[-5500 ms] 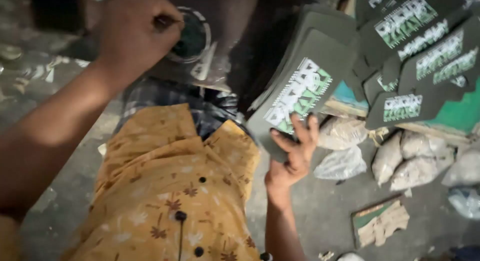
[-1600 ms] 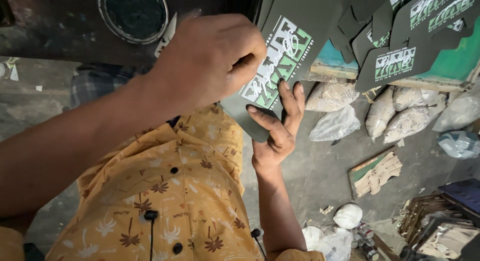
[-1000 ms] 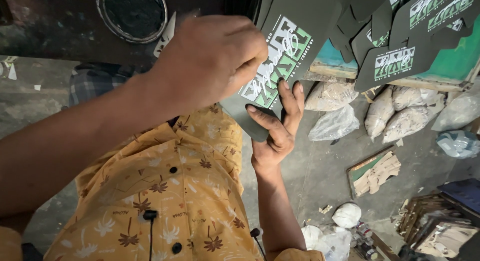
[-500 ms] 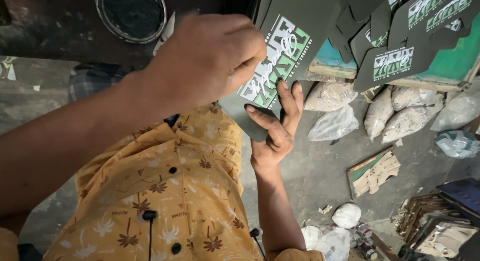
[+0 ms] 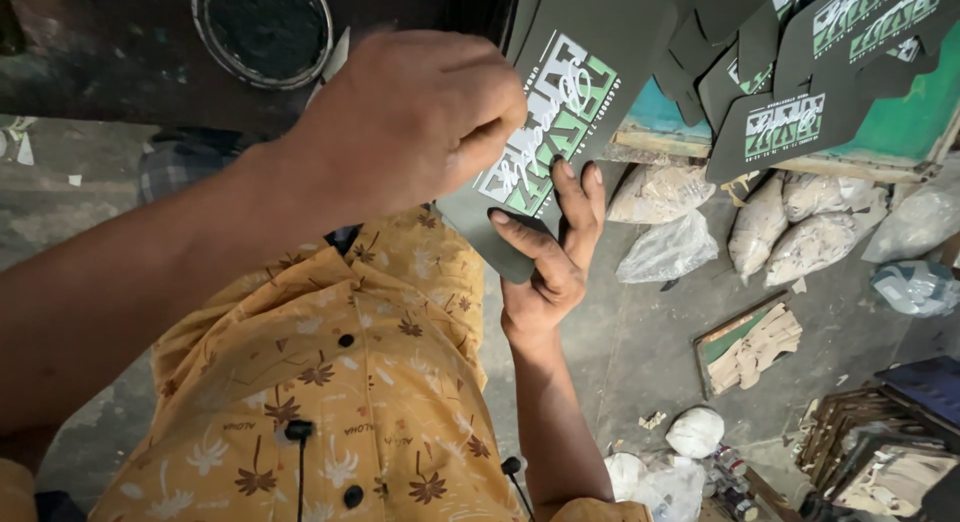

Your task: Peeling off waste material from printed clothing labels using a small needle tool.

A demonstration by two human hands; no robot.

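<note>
Floor (image 5: 640, 352) was bare grey concrete, dusty, littered with scraps. Several clear plastic sacks (image 5: 790, 227) of pale material lay against a green-edged board (image 5: 900, 132). More dark printed sheets (image 5: 800, 122), same white-and-green design, were fanned out overlapping on that board, upper right. A round dark-filled tin (image 5: 265, 27) sat on a dark counter (image 5: 100, 62) at top left. Torn cardboard (image 5: 755, 347) lay on the floor to the right, with white bundles (image 5: 695, 432) below it.

Left hand (image 5: 405, 122): closed into a loose fist, fingers (image 5: 490, 107) curled tight and pressed down on the near edge of the dark printed sheet (image 5: 590, 92). Could not tell whether anything was pinched inside the fist.

Right hand (image 5: 550, 252): open, fingers extended and lying flat against the sheet's lower corner, thumb spread to the side, steadying it from below.

The sheet stood between both hands, in front of the person's orange patterned shirt (image 5: 340, 382), its printed face towards the camera.
</note>
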